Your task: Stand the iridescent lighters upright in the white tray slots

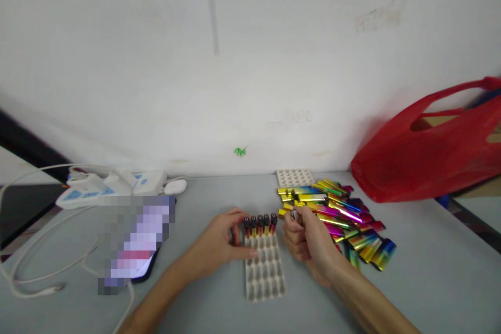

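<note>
A pale grid tray [265,274] with rows of small pockets lies on the table in front of me. Along its far row stand several shiny red and gold tubes [260,225] with black tops; the nearer pockets hold nothing. My left hand [219,242] is open at the tray's left side, its thumb lying over the pockets and its forefinger by the leftmost tube. Just right of the tray, my right hand [309,242] is closed on a small piece with a silvery tip [293,214]; the fingers cover most of it. Beyond it spreads a heap of metallic coloured cases [344,216].
Another pale grid tray [295,176] lies by the wall. A red plastic bag [426,151] stands at the right. On the left are a phone [141,242] with a blurred screen, a white power strip [148,183] and loose white cables [43,279].
</note>
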`<state>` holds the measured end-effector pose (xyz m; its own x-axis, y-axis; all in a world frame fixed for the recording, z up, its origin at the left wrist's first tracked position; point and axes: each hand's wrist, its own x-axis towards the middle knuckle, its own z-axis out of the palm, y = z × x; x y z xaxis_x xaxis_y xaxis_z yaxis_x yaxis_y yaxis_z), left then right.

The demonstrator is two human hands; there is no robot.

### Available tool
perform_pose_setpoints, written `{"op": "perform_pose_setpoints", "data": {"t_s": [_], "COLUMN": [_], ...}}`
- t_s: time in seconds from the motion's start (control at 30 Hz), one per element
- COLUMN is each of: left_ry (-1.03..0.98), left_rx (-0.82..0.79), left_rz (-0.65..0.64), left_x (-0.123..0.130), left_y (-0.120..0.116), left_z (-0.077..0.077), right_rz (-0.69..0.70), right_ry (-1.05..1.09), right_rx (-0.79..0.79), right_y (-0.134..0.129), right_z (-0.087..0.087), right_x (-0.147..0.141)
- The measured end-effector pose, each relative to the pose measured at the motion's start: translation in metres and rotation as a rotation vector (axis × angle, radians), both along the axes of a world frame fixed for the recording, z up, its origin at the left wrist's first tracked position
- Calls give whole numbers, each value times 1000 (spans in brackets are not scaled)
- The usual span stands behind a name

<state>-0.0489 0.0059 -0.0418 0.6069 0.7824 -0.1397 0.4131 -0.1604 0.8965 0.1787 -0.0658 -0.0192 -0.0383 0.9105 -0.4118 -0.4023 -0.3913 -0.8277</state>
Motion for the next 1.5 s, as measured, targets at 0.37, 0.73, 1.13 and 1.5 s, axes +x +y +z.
{"op": "perform_pose_setpoints", "data": {"t_s": [0.37, 0.73, 1.13, 1.5], "left_ry": [-2, 0, -124, -174], "left_rx": [-15, -17, -63, -185], "left_rz": [-12, 10, -48, -62], "left_x": [0, 2, 2, 1], "left_y": [0, 0, -6, -5], "left_z": [-1, -1, 10, 7], "right_rz": [-213, -288, -102, 127], "right_ry": [-365, -805, -1107, -1166], "right_rx": [324, 800, 1218, 1138], "right_y": [-3, -18, -26, -22], "right_z": [-12, -3, -2, -8], "right_x": [-2, -3, -10, -14]}}
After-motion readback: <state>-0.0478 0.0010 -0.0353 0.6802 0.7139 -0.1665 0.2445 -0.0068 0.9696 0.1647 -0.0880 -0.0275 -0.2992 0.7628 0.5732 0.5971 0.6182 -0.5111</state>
